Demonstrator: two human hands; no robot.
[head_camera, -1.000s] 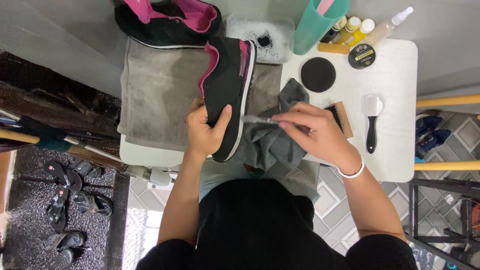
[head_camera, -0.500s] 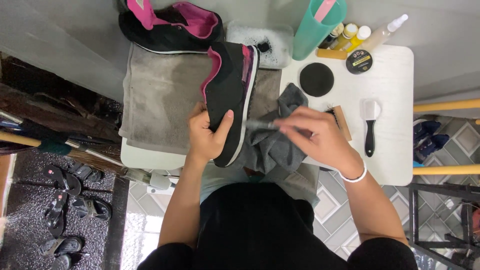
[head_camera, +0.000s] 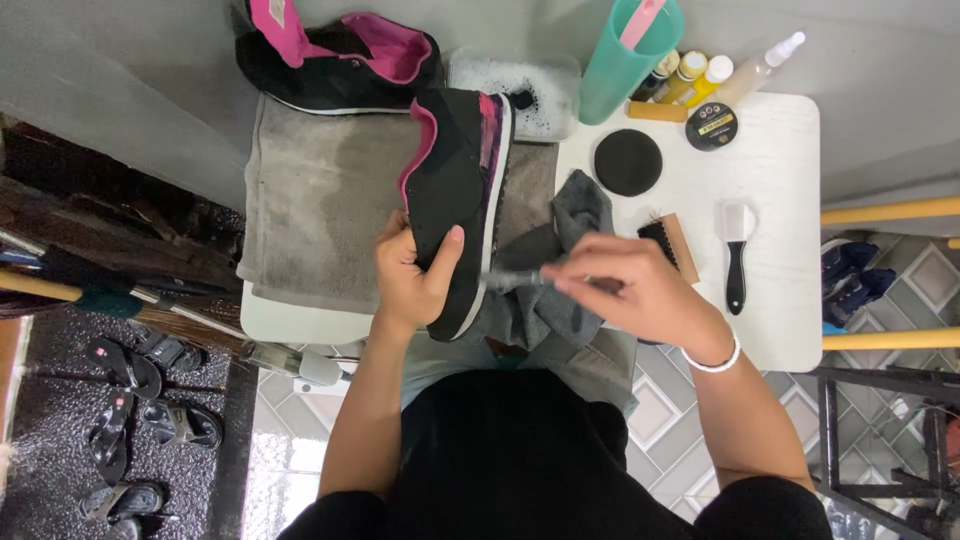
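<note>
Black shoe (head_camera: 455, 200) with pink lining stands on its side across the grey towel (head_camera: 320, 200) on the white tabletop (head_camera: 780, 180), its heel end locked in the left hand (head_camera: 410, 275). Right hand (head_camera: 625, 290) pinches a thin brush (head_camera: 510, 280) against the sole edge, grey cloth (head_camera: 560, 290) bunched beneath. Smaller still: black-handled brush (head_camera: 735, 255), round black sponge (head_camera: 627, 162).

Black slip-on shoe with pink lining (head_camera: 455, 190), tipped on its side over the grey towel, sole edge facing a thin grey brush (head_camera: 515, 280)
</note>
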